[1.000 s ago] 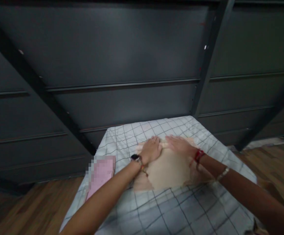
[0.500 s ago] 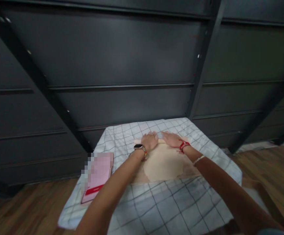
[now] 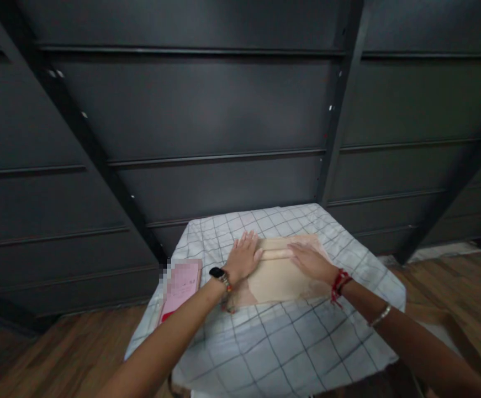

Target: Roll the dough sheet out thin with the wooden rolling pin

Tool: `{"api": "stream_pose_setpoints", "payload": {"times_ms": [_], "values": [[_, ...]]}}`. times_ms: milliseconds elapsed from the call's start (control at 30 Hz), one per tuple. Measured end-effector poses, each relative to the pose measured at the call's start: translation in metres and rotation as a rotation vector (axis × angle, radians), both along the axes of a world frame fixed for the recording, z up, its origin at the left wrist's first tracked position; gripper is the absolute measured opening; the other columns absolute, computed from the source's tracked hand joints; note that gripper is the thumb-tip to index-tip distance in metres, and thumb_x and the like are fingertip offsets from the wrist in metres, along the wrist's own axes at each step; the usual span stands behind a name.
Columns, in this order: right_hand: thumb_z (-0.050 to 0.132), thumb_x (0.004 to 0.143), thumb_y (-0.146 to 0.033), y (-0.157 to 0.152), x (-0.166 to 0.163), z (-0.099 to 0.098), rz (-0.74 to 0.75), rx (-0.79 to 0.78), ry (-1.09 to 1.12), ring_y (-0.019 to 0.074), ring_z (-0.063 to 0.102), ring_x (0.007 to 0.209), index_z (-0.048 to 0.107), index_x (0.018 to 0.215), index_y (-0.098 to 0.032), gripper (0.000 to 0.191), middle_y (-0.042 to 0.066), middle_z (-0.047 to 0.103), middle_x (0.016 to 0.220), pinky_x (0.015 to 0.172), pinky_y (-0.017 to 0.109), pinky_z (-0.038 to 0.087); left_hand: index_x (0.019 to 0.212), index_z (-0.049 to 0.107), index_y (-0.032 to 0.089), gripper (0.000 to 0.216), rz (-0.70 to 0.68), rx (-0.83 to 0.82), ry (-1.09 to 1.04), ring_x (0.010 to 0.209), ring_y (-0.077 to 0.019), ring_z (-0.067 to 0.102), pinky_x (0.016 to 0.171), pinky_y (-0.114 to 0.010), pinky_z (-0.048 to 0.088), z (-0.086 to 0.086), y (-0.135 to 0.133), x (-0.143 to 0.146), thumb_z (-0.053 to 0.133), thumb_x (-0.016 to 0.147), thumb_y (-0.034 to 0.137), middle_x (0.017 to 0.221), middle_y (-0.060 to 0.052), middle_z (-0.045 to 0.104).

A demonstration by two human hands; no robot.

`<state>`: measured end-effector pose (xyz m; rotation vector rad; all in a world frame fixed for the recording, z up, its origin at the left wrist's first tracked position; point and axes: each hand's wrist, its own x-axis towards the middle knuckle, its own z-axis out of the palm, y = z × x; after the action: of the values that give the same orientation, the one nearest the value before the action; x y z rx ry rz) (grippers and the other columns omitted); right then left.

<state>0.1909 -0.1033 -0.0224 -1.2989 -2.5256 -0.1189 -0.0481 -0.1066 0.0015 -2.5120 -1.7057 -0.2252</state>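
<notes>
A pale rolling pin (image 3: 276, 254) lies crosswise on a thin, flat sheet of beige dough (image 3: 279, 283). My left hand (image 3: 243, 257) rests palm down over the pin's left end, its fingers stretched forward. Over the right end lies my right hand (image 3: 312, 261), also flat, with the fingers pointing inward to the left. Both ends of the pin are hidden under the hands. Beneath the dough is a brownish-pink mat (image 3: 306, 239), visible around the dough's edges.
A white tablecloth (image 3: 285, 342) with a dark grid covers the small table. On its left side lies a pink packet (image 3: 182, 284), partly blurred out. A dark panelled wall (image 3: 223, 110) stands behind the table, and a cardboard box (image 3: 443, 326) sits at the lower right.
The rolling pin has come nearer to me, showing dough beyond it. My hands have moved farther apart along it. The view has shifted slightly.
</notes>
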Motion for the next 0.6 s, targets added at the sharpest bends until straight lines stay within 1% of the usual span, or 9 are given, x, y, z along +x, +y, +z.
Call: {"api": "stream_pose_setpoints", "payload": {"times_ms": [67,133,200,333,367,400,500,533,600], "values": [[0.038,0.094,-0.022,0.019,-0.001,0.002,-0.032,0.001,-0.014,0.0213,0.056,0.111,0.057,0.116,-0.006,0.034,0.018,0.062,0.118,0.098,0.033,0.042,0.137,0.040,0.012,0.052,0.057,-0.027,-0.002,0.138,-0.0286,0.025,0.109,-0.046,0.025,0.000,0.022,0.002,0.022,0.098,0.040,0.147,-0.015,0.033],[0.038,0.094,-0.021,0.028,0.004,0.003,-0.055,0.004,-0.012,0.0206,0.060,0.102,0.061,0.107,-0.007,0.030,0.017,0.065,0.110,0.094,0.032,0.043,0.136,0.041,0.012,0.051,0.082,-0.028,-0.006,0.137,-0.0286,0.027,0.108,-0.046,0.027,-0.005,0.039,0.008,0.021,0.098,0.040,0.145,-0.016,0.037],[0.040,0.093,-0.022,0.027,0.014,0.003,-0.073,0.016,-0.016,0.0216,0.061,0.097,0.062,0.102,-0.009,0.027,0.016,0.066,0.104,0.090,0.034,0.046,0.137,0.040,0.011,0.053,0.076,-0.017,-0.012,0.137,-0.0290,0.026,0.108,-0.046,0.026,-0.011,0.052,0.017,0.022,0.098,0.041,0.144,-0.017,0.037],[0.044,0.090,-0.021,0.010,0.032,-0.001,-0.053,0.087,-0.094,0.0236,0.062,0.087,0.064,0.094,-0.011,0.023,0.015,0.066,0.091,0.081,0.037,0.050,0.141,0.034,0.011,0.054,0.025,-0.023,-0.027,0.139,-0.0288,0.021,0.110,-0.047,0.022,-0.017,0.075,0.037,0.022,0.097,0.040,0.147,-0.015,0.033],[0.043,0.090,-0.020,0.007,0.032,-0.003,-0.035,0.111,-0.102,0.0243,0.062,0.089,0.064,0.096,-0.011,0.024,0.016,0.066,0.093,0.082,0.038,0.050,0.142,0.032,0.011,0.053,-0.003,-0.029,-0.032,0.139,-0.0278,0.021,0.110,-0.047,0.021,-0.017,0.082,0.041,0.021,0.097,0.038,0.148,-0.014,0.033],[0.041,0.090,-0.020,0.007,0.031,-0.004,-0.020,0.134,-0.092,0.0256,0.061,0.095,0.063,0.101,-0.011,0.026,0.017,0.065,0.099,0.085,0.040,0.049,0.142,0.032,0.011,0.052,-0.035,-0.036,-0.033,0.139,-0.0265,0.021,0.111,-0.046,0.021,-0.017,0.088,0.045,0.021,0.097,0.035,0.148,-0.013,0.033],[0.037,0.092,-0.022,0.017,0.019,-0.006,-0.004,0.146,0.010,0.0263,0.052,0.115,0.053,0.122,-0.009,0.037,0.017,0.058,0.123,0.096,0.040,0.043,0.139,0.037,0.011,0.049,-0.124,-0.052,-0.008,0.137,-0.0247,0.028,0.111,-0.043,0.022,-0.013,0.109,0.057,0.026,0.095,0.028,0.145,-0.012,0.039],[0.037,0.092,-0.023,0.023,0.015,-0.005,0.001,0.125,0.035,0.0259,0.051,0.117,0.052,0.124,-0.010,0.038,0.016,0.056,0.126,0.097,0.038,0.042,0.137,0.039,0.010,0.048,-0.142,-0.052,0.003,0.135,-0.0251,0.030,0.111,-0.042,0.022,-0.011,0.116,0.062,0.029,0.094,0.027,0.143,-0.012,0.041],[0.036,0.092,-0.024,0.037,0.014,-0.001,0.006,0.073,0.059,0.0259,0.052,0.115,0.056,0.120,-0.013,0.036,0.015,0.058,0.123,0.096,0.037,0.042,0.134,0.043,0.008,0.045,-0.160,-0.053,0.017,0.132,-0.0265,0.036,0.109,-0.041,0.026,-0.008,0.129,0.075,0.032,0.093,0.026,0.139,-0.014,0.046]]}}
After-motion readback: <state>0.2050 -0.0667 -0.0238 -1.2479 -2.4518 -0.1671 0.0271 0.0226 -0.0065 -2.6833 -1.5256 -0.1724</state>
